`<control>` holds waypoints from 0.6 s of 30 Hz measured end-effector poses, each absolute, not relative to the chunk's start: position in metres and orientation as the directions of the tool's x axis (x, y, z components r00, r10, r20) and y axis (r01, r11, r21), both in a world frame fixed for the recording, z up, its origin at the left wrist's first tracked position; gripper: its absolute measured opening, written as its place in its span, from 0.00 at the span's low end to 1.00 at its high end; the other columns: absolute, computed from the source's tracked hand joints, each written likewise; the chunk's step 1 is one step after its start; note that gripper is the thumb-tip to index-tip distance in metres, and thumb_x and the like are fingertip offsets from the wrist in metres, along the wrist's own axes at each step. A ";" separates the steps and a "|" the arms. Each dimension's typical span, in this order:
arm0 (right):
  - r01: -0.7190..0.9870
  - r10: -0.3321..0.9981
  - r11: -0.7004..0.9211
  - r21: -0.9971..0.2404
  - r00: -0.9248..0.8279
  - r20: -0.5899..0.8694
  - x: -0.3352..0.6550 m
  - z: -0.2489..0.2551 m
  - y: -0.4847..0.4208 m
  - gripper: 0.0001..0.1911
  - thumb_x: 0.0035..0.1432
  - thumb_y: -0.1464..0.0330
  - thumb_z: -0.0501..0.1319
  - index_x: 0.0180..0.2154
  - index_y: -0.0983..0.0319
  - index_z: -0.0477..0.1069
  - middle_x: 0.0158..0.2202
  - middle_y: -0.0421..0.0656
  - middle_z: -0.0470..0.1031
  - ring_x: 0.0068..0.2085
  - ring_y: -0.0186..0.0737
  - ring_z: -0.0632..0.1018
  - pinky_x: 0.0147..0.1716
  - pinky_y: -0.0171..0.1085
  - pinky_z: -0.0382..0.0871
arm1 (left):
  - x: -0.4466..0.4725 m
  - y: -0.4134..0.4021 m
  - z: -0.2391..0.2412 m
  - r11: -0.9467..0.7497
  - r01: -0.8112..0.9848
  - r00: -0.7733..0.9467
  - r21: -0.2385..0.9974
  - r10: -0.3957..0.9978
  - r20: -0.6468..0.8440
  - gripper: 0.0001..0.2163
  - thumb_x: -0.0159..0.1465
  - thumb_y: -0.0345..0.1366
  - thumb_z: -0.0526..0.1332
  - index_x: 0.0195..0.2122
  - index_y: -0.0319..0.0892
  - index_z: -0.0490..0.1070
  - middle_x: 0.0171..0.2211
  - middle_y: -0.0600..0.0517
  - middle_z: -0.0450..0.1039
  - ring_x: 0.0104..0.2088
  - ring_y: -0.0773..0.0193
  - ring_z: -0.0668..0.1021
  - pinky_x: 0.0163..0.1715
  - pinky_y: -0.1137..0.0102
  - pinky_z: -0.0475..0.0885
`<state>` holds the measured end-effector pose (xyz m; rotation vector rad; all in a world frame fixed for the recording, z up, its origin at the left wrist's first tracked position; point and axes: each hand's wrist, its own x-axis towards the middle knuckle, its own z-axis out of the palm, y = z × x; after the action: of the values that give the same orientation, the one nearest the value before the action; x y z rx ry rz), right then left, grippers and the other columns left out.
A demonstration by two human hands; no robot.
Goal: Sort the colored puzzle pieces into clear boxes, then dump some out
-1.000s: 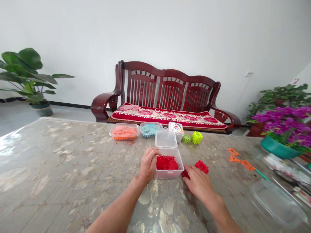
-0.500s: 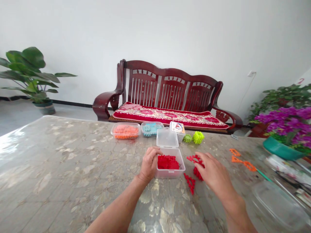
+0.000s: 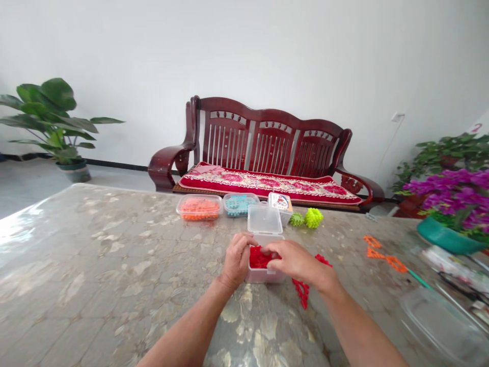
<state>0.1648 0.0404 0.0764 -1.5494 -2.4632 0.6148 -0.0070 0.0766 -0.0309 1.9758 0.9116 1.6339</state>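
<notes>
A clear plastic box [image 3: 254, 277] stands with its hinged lid [image 3: 265, 219] raised at the back. Inside lie red plastic building pieces [image 3: 258, 259]. My left hand [image 3: 237, 257] is closed on the box's left wall, fingers curled over the rim. My right hand [image 3: 291, 259] reaches over the right rim, its bent fingertips down among the red pieces and closed on one of them, mostly hidden by the fingers. On the table to the right, a red triangular piece [image 3: 301, 294] lies beside the box, and more red pieces [image 3: 323, 260] show partly behind my right wrist.
Behind the box stand a tub of orange pieces [image 3: 200, 208], a tub of blue pieces [image 3: 240, 204], a labelled box [image 3: 280, 202] and a yellow-green spiky ball [image 3: 314, 218]. Orange linked pieces [image 3: 396, 263], a clear lid [image 3: 439, 318] and a flowerpot [image 3: 443, 235] are on the right.
My right hand has moved left from the loose red pieces into the box, carrying a red triangular piece. My left hand stays on the box's rim. The view has shifted slightly.
</notes>
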 end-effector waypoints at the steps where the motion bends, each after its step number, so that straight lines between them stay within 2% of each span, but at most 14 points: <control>1: 0.803 0.889 0.362 -0.473 -0.450 -0.082 0.166 0.075 0.041 0.12 0.52 0.71 0.59 0.37 0.59 0.79 0.33 0.38 0.80 0.33 0.38 0.76 0.32 0.33 0.63 | -0.007 0.077 -0.031 -0.699 0.218 0.097 0.681 0.710 0.697 0.13 0.64 0.25 0.49 0.32 0.43 0.71 0.36 0.48 0.73 0.44 0.59 0.75 0.45 0.64 0.71; 5: 0.735 0.932 0.287 -0.615 -0.361 0.005 0.174 0.070 0.036 0.16 0.54 0.70 0.58 0.44 0.58 0.78 0.41 0.41 0.81 0.39 0.40 0.79 0.39 0.35 0.67 | -0.007 0.077 -0.032 -0.700 0.214 0.102 0.682 0.710 0.697 0.13 0.64 0.25 0.49 0.33 0.43 0.72 0.36 0.48 0.73 0.44 0.59 0.75 0.46 0.64 0.70; 9: 0.771 0.986 0.168 -0.614 -0.124 0.113 0.192 0.070 0.023 0.16 0.58 0.68 0.56 0.45 0.59 0.77 0.44 0.44 0.81 0.43 0.42 0.80 0.44 0.37 0.69 | -0.007 0.078 -0.034 -0.702 0.203 0.106 0.683 0.709 0.698 0.13 0.64 0.24 0.48 0.33 0.43 0.72 0.37 0.48 0.73 0.44 0.59 0.74 0.46 0.64 0.70; 11: 0.845 0.996 0.076 -0.529 -0.034 0.088 0.202 0.069 0.013 0.15 0.59 0.67 0.55 0.45 0.59 0.77 0.42 0.45 0.81 0.43 0.43 0.80 0.42 0.37 0.69 | -0.007 0.078 -0.034 -0.706 0.192 0.102 0.682 0.706 0.701 0.13 0.64 0.24 0.49 0.33 0.43 0.71 0.37 0.48 0.73 0.44 0.60 0.74 0.46 0.64 0.70; 14: 0.947 1.000 -0.022 -0.320 0.018 -0.016 0.213 0.060 -0.005 0.16 0.60 0.68 0.54 0.45 0.60 0.76 0.44 0.47 0.81 0.45 0.46 0.79 0.44 0.39 0.68 | -0.007 0.078 -0.034 -0.703 0.189 0.099 0.686 0.709 0.699 0.13 0.64 0.24 0.49 0.33 0.43 0.71 0.37 0.48 0.73 0.44 0.60 0.74 0.46 0.64 0.70; 18: 0.992 0.992 -0.014 -0.126 -0.003 -0.130 0.212 0.038 -0.024 0.19 0.60 0.69 0.55 0.52 0.62 0.72 0.51 0.51 0.76 0.52 0.49 0.76 0.49 0.41 0.66 | -0.007 0.078 -0.033 -0.696 0.197 0.099 0.690 0.714 0.693 0.13 0.64 0.24 0.49 0.33 0.43 0.71 0.36 0.48 0.73 0.44 0.59 0.74 0.46 0.64 0.70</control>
<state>0.2117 -0.0241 0.0381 -2.2195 -2.2076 0.2858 -0.0069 0.0778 -0.0334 1.9584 0.8900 1.6292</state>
